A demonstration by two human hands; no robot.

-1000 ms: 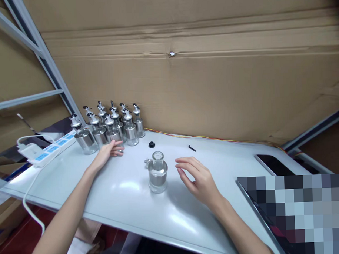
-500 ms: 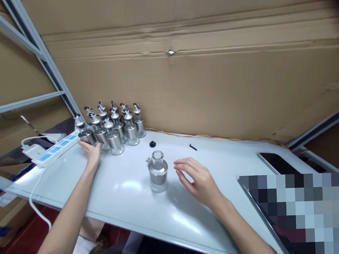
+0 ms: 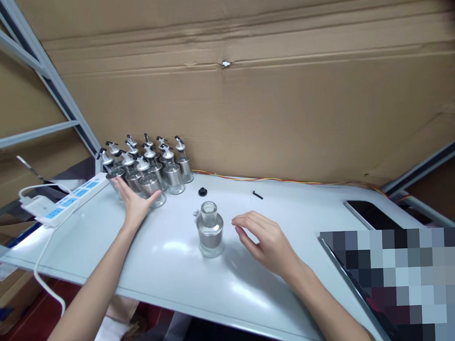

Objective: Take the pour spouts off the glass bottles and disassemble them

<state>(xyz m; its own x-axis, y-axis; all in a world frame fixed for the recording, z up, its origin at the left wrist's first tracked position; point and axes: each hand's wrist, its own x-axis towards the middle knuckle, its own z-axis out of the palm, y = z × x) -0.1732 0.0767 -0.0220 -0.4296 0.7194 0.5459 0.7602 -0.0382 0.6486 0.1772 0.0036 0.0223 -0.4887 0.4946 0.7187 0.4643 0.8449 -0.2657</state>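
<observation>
My left hand [image 3: 137,201] is open, thumb spread from the fingers, in front of a cluster of glass oil bottles [image 3: 173,176] with metal bands and silver pour spouts. Whether it touches the nearest ones I cannot tell. An uncapped glass bottle [image 3: 210,233] stands upright near the middle of the table. To its right my right hand [image 3: 262,241] hovers with fingers bent and apart, nothing in them. A small clear piece [image 3: 196,213] shows behind the bottle's left side. Farther back lie a round black stopper [image 3: 202,192] and a short black lever piece [image 3: 257,195].
A white power strip [image 3: 77,198] with a plugged-in adapter lies at the left edge of the white table [image 3: 160,272]. At the right are a phone [image 3: 373,215] and a pixelated device. Thin coloured wires [image 3: 257,179] run along the cardboard wall [image 3: 270,119].
My left hand has shifted right along the front of the bottle cluster, and its thumb has spread wider. My right hand and the uncapped bottle stay nearly in place; the view has shifted slightly.
</observation>
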